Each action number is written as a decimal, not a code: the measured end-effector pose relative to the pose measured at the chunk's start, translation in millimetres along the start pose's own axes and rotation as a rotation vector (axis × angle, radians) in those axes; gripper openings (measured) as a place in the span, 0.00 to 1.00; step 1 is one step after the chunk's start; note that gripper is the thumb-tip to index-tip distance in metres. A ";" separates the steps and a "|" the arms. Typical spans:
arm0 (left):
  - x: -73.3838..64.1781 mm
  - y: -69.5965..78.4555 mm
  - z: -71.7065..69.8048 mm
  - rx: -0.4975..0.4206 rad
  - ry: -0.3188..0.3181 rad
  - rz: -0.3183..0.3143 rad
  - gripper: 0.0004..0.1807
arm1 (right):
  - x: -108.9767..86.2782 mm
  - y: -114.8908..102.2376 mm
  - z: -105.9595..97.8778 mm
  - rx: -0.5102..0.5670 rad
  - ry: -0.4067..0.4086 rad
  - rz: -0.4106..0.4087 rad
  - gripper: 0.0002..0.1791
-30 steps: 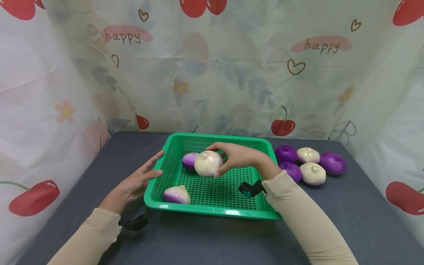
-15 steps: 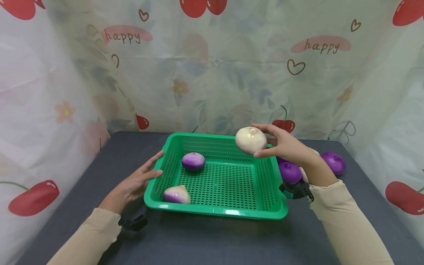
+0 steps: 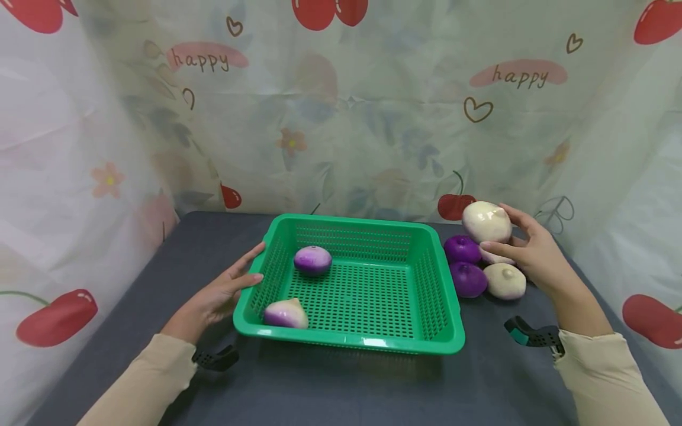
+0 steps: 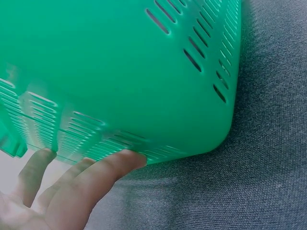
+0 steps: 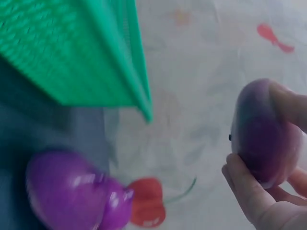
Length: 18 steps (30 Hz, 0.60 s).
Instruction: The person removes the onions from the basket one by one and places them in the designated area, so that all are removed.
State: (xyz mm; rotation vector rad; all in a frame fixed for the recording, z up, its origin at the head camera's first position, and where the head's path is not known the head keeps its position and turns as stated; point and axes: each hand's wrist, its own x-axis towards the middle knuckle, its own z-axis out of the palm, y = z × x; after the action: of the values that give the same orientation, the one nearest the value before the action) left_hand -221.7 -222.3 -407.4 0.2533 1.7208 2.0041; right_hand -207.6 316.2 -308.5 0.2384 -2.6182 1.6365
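Note:
My right hand grips a white-and-purple turnip between thumb and fingers, raised over the group at the right of the basket. In the right wrist view this turnip shows its purple side. My left hand rests against the left side of a green plastic basket, fingers fairly straight. In the left wrist view its fingertips touch the basket's slotted outer wall. Inside the basket lie two turnips: one mostly purple at the back left, one paler at the front left.
Right of the basket sit two round purple vegetables and a whitish turnip; another pale one is partly hidden by my right hand. The dark grey table ends at a printed curtain behind.
My right hand has carried the turnip from inside the basket, up over its right rim, to above the group on the right. The left hand and the basket have stayed in place.

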 end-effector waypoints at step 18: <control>0.3 -0.2 -1.0 -0.004 0.008 -0.007 0.40 | -39.4 87.3 -39.4 -0.093 0.225 0.122 0.49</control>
State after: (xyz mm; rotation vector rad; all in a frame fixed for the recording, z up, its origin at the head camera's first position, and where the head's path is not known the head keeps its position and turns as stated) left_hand -222.3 -223.0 -407.9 0.2379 1.7196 2.0059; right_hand -183.9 393.2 -373.5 -0.1049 -2.5716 1.4716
